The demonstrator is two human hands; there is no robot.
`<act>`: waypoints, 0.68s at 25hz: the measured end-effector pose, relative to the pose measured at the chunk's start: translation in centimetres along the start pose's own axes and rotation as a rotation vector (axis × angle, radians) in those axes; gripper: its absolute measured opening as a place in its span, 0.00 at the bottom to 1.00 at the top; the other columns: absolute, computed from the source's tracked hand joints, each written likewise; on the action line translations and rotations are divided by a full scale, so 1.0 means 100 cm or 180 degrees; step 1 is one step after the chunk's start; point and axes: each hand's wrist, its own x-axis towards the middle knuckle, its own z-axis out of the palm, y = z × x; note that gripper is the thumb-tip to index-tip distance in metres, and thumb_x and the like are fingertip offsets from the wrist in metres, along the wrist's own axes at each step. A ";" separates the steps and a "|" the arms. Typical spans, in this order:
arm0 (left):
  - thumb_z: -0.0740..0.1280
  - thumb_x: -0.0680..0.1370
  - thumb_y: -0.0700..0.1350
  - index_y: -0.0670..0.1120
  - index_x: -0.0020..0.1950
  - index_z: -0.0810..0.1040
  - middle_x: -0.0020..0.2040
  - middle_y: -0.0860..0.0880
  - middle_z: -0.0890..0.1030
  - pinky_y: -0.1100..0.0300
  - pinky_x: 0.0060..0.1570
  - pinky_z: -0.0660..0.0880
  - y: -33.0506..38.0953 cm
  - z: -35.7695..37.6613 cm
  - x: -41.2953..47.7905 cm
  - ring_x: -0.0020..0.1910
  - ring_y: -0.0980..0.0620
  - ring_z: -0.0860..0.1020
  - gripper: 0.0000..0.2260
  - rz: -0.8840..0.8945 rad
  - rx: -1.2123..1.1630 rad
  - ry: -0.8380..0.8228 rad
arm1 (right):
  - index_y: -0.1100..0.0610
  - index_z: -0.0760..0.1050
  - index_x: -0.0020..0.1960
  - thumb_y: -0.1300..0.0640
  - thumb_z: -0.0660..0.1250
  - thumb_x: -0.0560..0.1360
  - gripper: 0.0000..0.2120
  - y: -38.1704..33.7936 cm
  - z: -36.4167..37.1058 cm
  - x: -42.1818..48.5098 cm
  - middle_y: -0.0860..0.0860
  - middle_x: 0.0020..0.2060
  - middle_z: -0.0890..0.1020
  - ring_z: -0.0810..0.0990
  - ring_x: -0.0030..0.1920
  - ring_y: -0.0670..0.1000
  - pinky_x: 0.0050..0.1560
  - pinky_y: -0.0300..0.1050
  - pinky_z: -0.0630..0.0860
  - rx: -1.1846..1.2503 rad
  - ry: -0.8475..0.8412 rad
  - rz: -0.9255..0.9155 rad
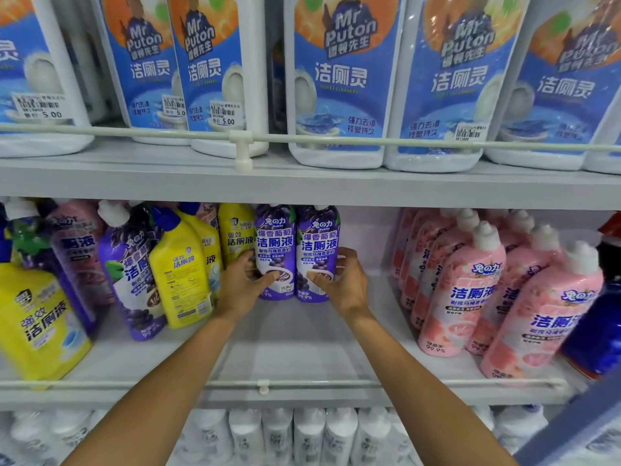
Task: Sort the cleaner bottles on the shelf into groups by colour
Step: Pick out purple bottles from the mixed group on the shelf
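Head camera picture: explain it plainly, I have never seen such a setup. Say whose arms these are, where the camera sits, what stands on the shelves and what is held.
No machine here: a person wears one camera on the head, looking forward and down, so the two bare arms are theirs. The left hand grips the left purple bottle; the right hand grips the right purple bottle, both upright on the middle shelf. Left of them sit yellow bottles mixed with other purple bottles; to the right, pink bottles. Above stand white blue-labelled jugs.
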 end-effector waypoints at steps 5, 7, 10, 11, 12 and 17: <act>0.79 0.71 0.41 0.41 0.65 0.78 0.53 0.45 0.84 0.62 0.46 0.81 -0.006 -0.025 -0.002 0.49 0.50 0.84 0.24 -0.0023 0.0194 0.0174 | 0.56 0.70 0.69 0.50 0.82 0.68 0.35 0.010 -0.017 -0.001 0.53 0.63 0.80 0.81 0.55 0.49 0.46 0.35 0.77 -0.0467 -0.0079 -0.0112; 0.79 0.71 0.39 0.41 0.68 0.75 0.56 0.41 0.82 0.63 0.46 0.78 -0.009 -0.041 -0.010 0.52 0.45 0.83 0.27 -0.0152 0.0125 0.0222 | 0.56 0.70 0.71 0.49 0.81 0.69 0.36 0.016 -0.027 -0.006 0.53 0.65 0.78 0.79 0.60 0.52 0.51 0.42 0.75 -0.0734 -0.0115 -0.0323; 0.79 0.70 0.35 0.40 0.67 0.75 0.59 0.40 0.81 0.67 0.47 0.79 -0.005 -0.059 -0.035 0.53 0.45 0.81 0.27 -0.0087 0.0149 0.0190 | 0.53 0.70 0.74 0.47 0.80 0.70 0.37 0.013 -0.038 -0.030 0.52 0.67 0.76 0.77 0.64 0.52 0.62 0.53 0.78 -0.0802 -0.0210 -0.0391; 0.79 0.70 0.36 0.41 0.67 0.76 0.59 0.40 0.81 0.66 0.49 0.79 -0.002 -0.066 -0.044 0.53 0.45 0.81 0.26 0.0004 0.0189 0.0218 | 0.52 0.70 0.74 0.46 0.79 0.71 0.36 0.006 -0.039 -0.041 0.51 0.68 0.76 0.77 0.65 0.51 0.64 0.55 0.77 -0.0818 -0.0255 -0.0434; 0.79 0.70 0.36 0.42 0.65 0.77 0.59 0.41 0.82 0.66 0.50 0.80 0.002 -0.074 -0.053 0.54 0.45 0.81 0.25 0.0068 0.0171 0.0226 | 0.52 0.70 0.74 0.46 0.79 0.71 0.35 -0.002 -0.040 -0.052 0.51 0.67 0.76 0.77 0.64 0.51 0.64 0.57 0.77 -0.0817 -0.0308 -0.0516; 0.80 0.71 0.41 0.50 0.66 0.76 0.60 0.47 0.82 0.61 0.55 0.75 0.028 -0.150 -0.103 0.58 0.49 0.80 0.26 0.0245 0.0232 0.0182 | 0.55 0.73 0.72 0.50 0.77 0.73 0.30 -0.062 -0.020 -0.109 0.49 0.63 0.78 0.80 0.59 0.48 0.60 0.46 0.79 -0.0972 -0.0560 -0.0930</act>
